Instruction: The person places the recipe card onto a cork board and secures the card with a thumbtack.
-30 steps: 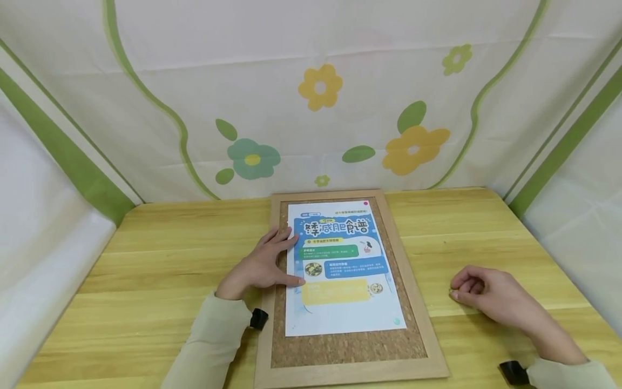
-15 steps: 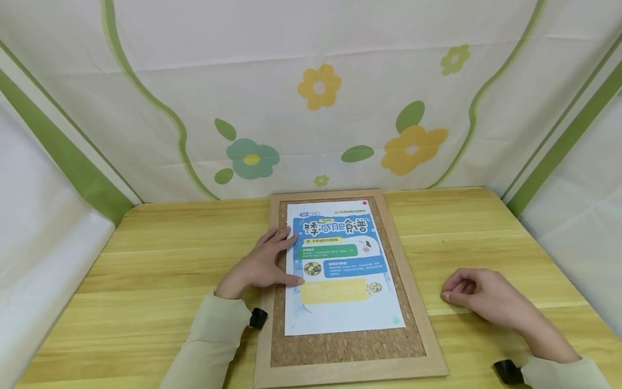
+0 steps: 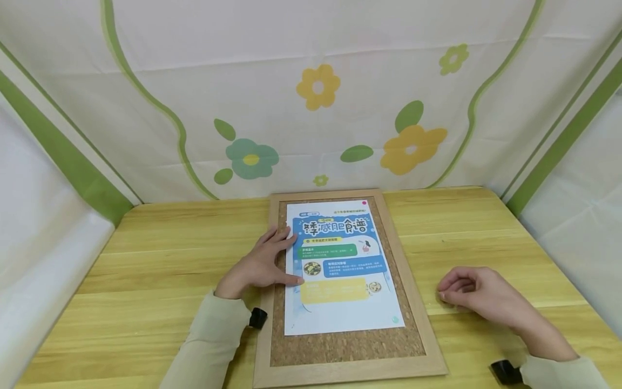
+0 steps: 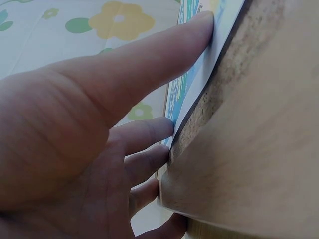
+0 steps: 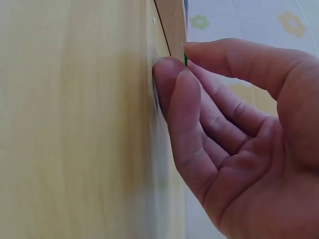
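A printed poster (image 3: 340, 316) lies on a cork board (image 3: 350, 346) with a wooden frame. Round tacks, one red (image 3: 364, 202) and one pale green (image 3: 395, 320), sit at its right corners. My left hand (image 3: 262, 262) spans the left side, thumb and a fingertip resting on the poster's left edge, the other fingers on the frame. To the right of the board, my right hand (image 3: 478, 292) is low at the table, fingers curled. In the right wrist view its thumb and finger pinch a thin green thumbtack (image 5: 186, 59), seen as a sliver and mostly hidden.
The wooden table (image 3: 146, 302) carries the board, whose far edge meets a flower-printed cloth backdrop (image 3: 291, 124). White cloth with green stripes closes off both sides. A black strap piece (image 3: 506, 373) hangs at the right wrist, another (image 3: 258, 318) at the left.
My right hand has shifted slightly left towards the board, its fingers staying curled. The left hand and the poster have stayed in place.
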A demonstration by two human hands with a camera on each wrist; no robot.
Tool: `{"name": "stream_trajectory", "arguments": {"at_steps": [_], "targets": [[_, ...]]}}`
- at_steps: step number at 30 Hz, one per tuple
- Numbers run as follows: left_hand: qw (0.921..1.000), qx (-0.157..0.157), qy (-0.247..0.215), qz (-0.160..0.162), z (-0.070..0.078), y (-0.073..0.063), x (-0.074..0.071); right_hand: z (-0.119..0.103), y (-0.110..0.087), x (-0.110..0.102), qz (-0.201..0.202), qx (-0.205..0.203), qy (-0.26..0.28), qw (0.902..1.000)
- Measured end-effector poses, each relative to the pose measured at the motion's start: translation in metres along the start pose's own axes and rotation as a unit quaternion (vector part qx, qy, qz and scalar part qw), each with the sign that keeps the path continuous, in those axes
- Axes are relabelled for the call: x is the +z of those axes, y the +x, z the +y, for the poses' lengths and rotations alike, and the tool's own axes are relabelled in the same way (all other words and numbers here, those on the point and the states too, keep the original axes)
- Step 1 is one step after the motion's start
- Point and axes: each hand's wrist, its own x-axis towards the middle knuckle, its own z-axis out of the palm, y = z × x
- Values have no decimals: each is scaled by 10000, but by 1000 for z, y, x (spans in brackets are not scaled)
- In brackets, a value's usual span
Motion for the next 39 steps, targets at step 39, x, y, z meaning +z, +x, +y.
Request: {"name": "stream_trajectory", "arguments": {"at_steps": [39], "targets": [[10000, -36, 43, 74, -2, 1, 2, -18, 13, 10, -62, -484, 89, 9988]]}}
